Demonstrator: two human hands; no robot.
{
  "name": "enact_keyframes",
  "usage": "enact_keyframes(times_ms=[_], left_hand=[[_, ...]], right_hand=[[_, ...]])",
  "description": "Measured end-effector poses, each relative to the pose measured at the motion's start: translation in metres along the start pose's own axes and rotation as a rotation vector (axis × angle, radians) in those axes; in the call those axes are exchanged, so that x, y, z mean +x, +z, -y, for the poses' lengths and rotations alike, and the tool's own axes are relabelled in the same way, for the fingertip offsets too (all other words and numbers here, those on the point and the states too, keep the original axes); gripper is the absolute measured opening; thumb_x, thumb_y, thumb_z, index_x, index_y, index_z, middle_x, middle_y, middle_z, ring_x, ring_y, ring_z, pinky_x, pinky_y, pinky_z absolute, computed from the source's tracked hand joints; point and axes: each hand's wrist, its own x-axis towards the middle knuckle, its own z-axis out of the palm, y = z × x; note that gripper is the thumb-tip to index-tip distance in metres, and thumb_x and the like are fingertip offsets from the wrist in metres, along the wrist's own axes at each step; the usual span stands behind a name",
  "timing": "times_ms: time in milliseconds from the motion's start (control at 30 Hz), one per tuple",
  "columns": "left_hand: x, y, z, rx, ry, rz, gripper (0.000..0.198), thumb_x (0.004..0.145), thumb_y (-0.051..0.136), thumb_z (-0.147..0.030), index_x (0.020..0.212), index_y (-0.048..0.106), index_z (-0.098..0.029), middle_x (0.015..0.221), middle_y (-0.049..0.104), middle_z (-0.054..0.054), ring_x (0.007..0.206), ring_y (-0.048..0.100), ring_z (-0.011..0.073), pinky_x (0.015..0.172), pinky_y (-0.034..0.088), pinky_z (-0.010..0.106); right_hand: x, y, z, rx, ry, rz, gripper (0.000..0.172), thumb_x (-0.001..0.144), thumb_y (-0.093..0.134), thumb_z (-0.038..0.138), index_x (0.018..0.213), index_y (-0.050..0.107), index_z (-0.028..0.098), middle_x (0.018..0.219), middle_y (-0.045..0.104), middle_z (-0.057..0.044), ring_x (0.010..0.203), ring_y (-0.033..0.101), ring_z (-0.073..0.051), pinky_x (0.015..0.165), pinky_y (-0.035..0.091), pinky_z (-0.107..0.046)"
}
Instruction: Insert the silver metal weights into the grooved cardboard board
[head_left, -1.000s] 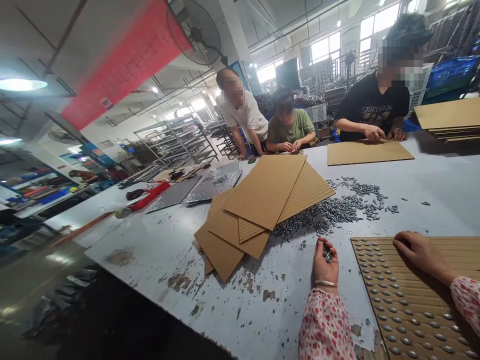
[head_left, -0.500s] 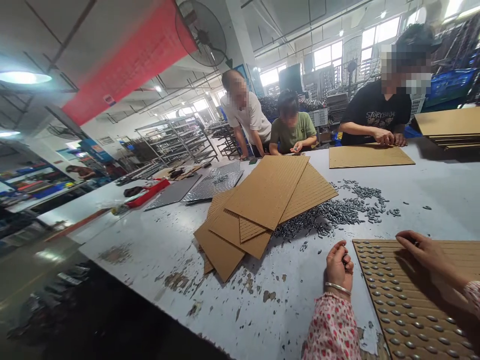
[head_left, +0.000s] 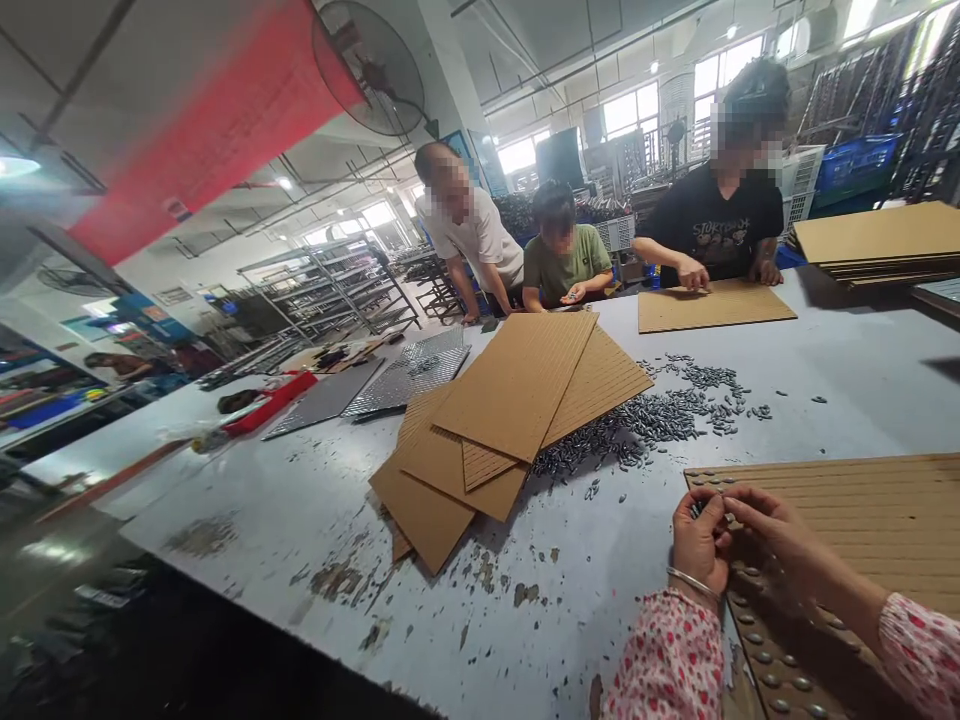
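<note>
My left hand [head_left: 697, 540] is cupped closed at the left edge of a grooved cardboard sheet [head_left: 862, 510], holding small grey metal pieces. My right hand [head_left: 772, 535] meets it over the sheet, fingers pinched at the left hand's fingertips. Rows of the same small oval metal pieces [head_left: 772, 660] sit in the sheet's grooves near me. A loose heap of grey metal pieces [head_left: 645, 420] lies on the white table [head_left: 300, 500] just beyond my hands.
A fanned stack of cardboard sheets [head_left: 510, 410] lies left of the heap. Three people work at the far side, one with a sheet [head_left: 712, 305] before them. More cardboard [head_left: 877, 235] is stacked at the far right. Dark filled trays [head_left: 405, 375] and a red tray [head_left: 270, 400] lie at the left.
My right hand has drawn back from the sheet's top edge to meet my left hand. The left hand has shifted right onto the sheet's edge and closed further.
</note>
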Motion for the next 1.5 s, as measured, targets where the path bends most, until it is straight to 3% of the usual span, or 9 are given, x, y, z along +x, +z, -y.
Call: enact_keyframes(times_ms=[167, 367, 567, 700, 767, 900, 1167, 1333, 1500], left_hand=[[0.0, 0.004, -0.004, -0.078, -0.066, 0.002, 0.032, 0.06, 0.075, -0.03, 0.083, 0.061, -0.012, 0.067, 0.052, 0.001, 0.047, 0.035, 0.0028, 0.038, 0.021, 0.013], [0.007, -0.003, -0.017, -0.203, -0.14, -0.092, 0.013, 0.069, 0.061, -0.018, 0.081, 0.059, -0.012, 0.066, 0.046, 0.0, 0.042, 0.032, 0.002, 0.034, 0.021, 0.011], [0.011, -0.007, -0.026, -0.249, -0.133, -0.186, 0.008, 0.074, 0.056, -0.01, 0.067, 0.055, -0.012, 0.07, 0.051, 0.004, 0.045, 0.041, 0.0029, 0.035, 0.032, 0.012], [0.014, -0.006, -0.032, -0.239, -0.116, -0.196, 0.008, 0.077, 0.054, -0.006, 0.072, 0.059, -0.01, 0.079, 0.056, 0.008, 0.06, 0.055, 0.0082, 0.046, 0.045, 0.016], [0.014, -0.005, -0.034, -0.236, -0.106, -0.194, 0.011, 0.08, 0.052, -0.006, 0.074, 0.059, -0.011, 0.079, 0.057, 0.007, 0.065, 0.057, 0.0092, 0.05, 0.048, 0.017], [0.018, -0.006, -0.038, -0.259, -0.119, -0.153, 0.021, 0.089, 0.041, -0.011, 0.078, 0.059, -0.015, 0.074, 0.054, 0.001, 0.061, 0.053, 0.003, 0.052, 0.045, 0.01], [0.02, -0.009, -0.043, -0.204, -0.155, 0.002, 0.02, 0.091, 0.04, -0.015, 0.089, 0.06, -0.014, 0.063, 0.042, -0.003, 0.046, 0.037, 0.0009, 0.037, 0.029, 0.009], [0.021, -0.01, -0.04, -0.122, -0.14, -0.012, 0.019, 0.084, 0.045, -0.007, 0.09, 0.061, -0.015, 0.07, 0.049, 0.0, 0.052, 0.042, 0.0026, 0.043, 0.035, 0.011], [0.023, -0.011, -0.037, -0.091, -0.138, -0.078, 0.009, 0.081, 0.052, -0.009, 0.08, 0.06, -0.013, 0.072, 0.053, 0.0, 0.052, 0.043, 0.0022, 0.042, 0.034, 0.011]], right_hand=[[0.0, -0.005, 0.005, 0.049, -0.074, -0.106, 0.034, 0.061, 0.074, 0.04, 0.085, 0.057, 0.023, 0.07, 0.063, 0.001, 0.053, 0.059, -0.014, 0.048, 0.047, -0.025], [0.016, -0.044, 0.019, -0.244, -0.279, -0.272, 0.036, 0.06, 0.069, 0.048, 0.077, 0.06, 0.018, 0.067, 0.06, -0.004, 0.053, 0.05, -0.012, 0.046, 0.042, -0.023], [0.011, -0.093, 0.023, -0.368, -0.152, -0.315, 0.037, 0.061, 0.067, 0.05, 0.087, 0.066, 0.024, 0.063, 0.058, -0.005, 0.046, 0.042, -0.012, 0.039, 0.031, -0.026], [0.004, -0.108, 0.033, -0.369, -0.115, -0.433, 0.034, 0.062, 0.066, 0.048, 0.085, 0.064, 0.023, 0.055, 0.052, -0.003, 0.044, 0.04, -0.013, 0.041, 0.027, -0.029], [0.0, -0.108, 0.043, -0.397, -0.144, -0.476, 0.035, 0.06, 0.067, 0.048, 0.08, 0.062, 0.02, 0.052, 0.048, 0.001, 0.045, 0.039, -0.011, 0.043, 0.027, -0.026], [0.002, -0.108, 0.059, -0.455, -0.206, -0.39, 0.033, 0.058, 0.067, 0.043, 0.075, 0.061, 0.014, 0.061, 0.055, 0.001, 0.053, 0.045, -0.01, 0.048, 0.034, -0.023], [0.036, -0.098, 0.052, -0.692, -0.276, -0.2, 0.018, 0.071, 0.061, 0.028, 0.079, 0.066, 0.012, 0.065, 0.06, 0.0, 0.059, 0.049, -0.009, 0.058, 0.04, -0.021], [0.064, -0.077, 0.045, -0.982, -0.329, -0.214, 0.014, 0.074, 0.056, 0.015, 0.082, 0.068, 0.013, 0.07, 0.064, 0.0, 0.064, 0.051, -0.009, 0.061, 0.038, -0.02], [0.08, -0.059, 0.043, -1.148, -0.332, -0.198, 0.016, 0.076, 0.056, 0.019, 0.085, 0.069, 0.017, 0.076, 0.067, 0.0, 0.069, 0.055, -0.01, 0.063, 0.038, -0.02]])
